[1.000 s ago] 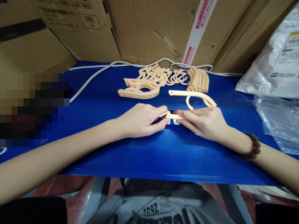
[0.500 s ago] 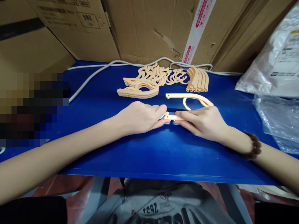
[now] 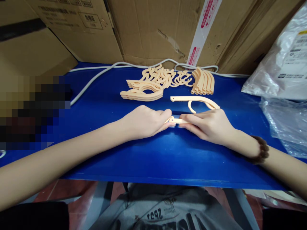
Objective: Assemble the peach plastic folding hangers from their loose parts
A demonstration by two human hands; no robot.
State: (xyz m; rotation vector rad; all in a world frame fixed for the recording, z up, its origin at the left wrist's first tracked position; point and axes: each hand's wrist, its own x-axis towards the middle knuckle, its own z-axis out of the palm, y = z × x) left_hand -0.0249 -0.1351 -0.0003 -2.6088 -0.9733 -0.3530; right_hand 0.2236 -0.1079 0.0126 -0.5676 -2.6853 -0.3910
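Over the blue tabletop my two hands meet, both closed. My right hand (image 3: 208,126) pinches a beige plastic hanger arm (image 3: 177,120), its holed end pointing left. Against that end, my left hand (image 3: 146,122) grips a beige hanger piece (image 3: 168,120) that is mostly hidden by the fingers. Just beyond my right hand lies a folded hanger (image 3: 188,98) with its hook curving beneath. Farther back are a stack of folded hangers (image 3: 142,95), a heap of loose hooks (image 3: 157,76) and a row of curved hanger arms (image 3: 203,82).
Cardboard boxes (image 3: 148,32) stand along the back of the blue table (image 3: 153,159). A white cable (image 3: 92,80) runs in front of them. Clear plastic bags (image 3: 283,70) lie at the right. A brown bracelet (image 3: 260,150) is on my right wrist.
My hands stay almost still, still pressed close together around the hanger pieces. The left hand has shifted very slightly; the parts on the table have not moved.
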